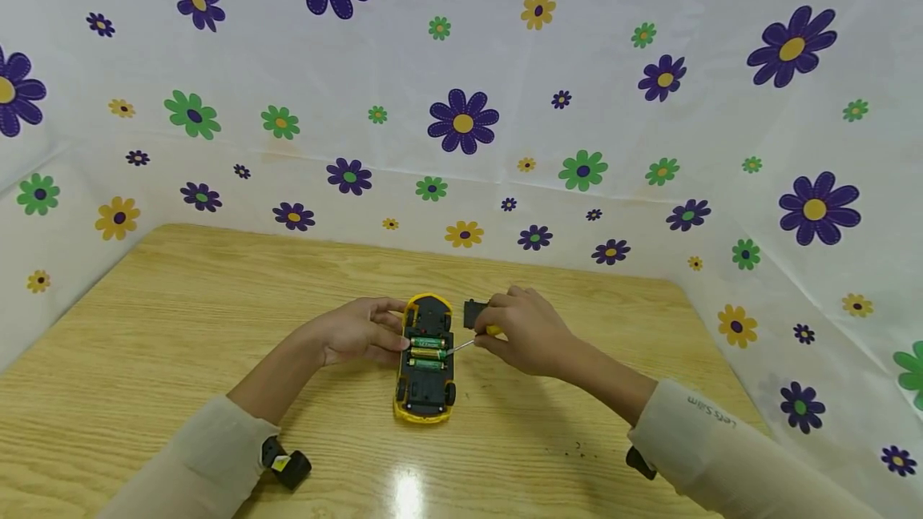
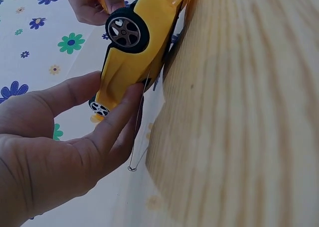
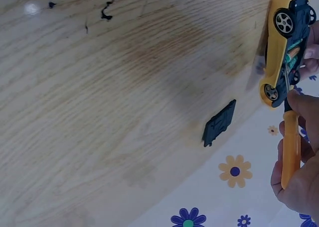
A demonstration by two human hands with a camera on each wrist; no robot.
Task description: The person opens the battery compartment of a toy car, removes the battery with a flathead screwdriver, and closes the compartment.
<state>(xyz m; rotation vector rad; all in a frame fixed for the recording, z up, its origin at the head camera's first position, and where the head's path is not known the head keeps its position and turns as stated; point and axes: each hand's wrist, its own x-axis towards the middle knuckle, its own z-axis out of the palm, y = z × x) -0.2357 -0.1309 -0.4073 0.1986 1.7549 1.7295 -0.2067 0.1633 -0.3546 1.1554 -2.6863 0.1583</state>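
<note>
A yellow toy car lies upside down on the wooden table, its black underside facing up. Several green-and-gold batteries sit in its uncovered battery compartment. My left hand holds the car by its left side, thumb near the underside edge and fingers along the body. In my right hand is a screwdriver with a yellow-orange handle. Its metal tip reaches the right end of the batteries. Just behind the right hand lies the black battery cover, flat on the table.
The wooden table meets a white flowered cloth at its back and sides. Small dark marks dot the tabletop to the right of the car. A black wrist device sits at the left cuff.
</note>
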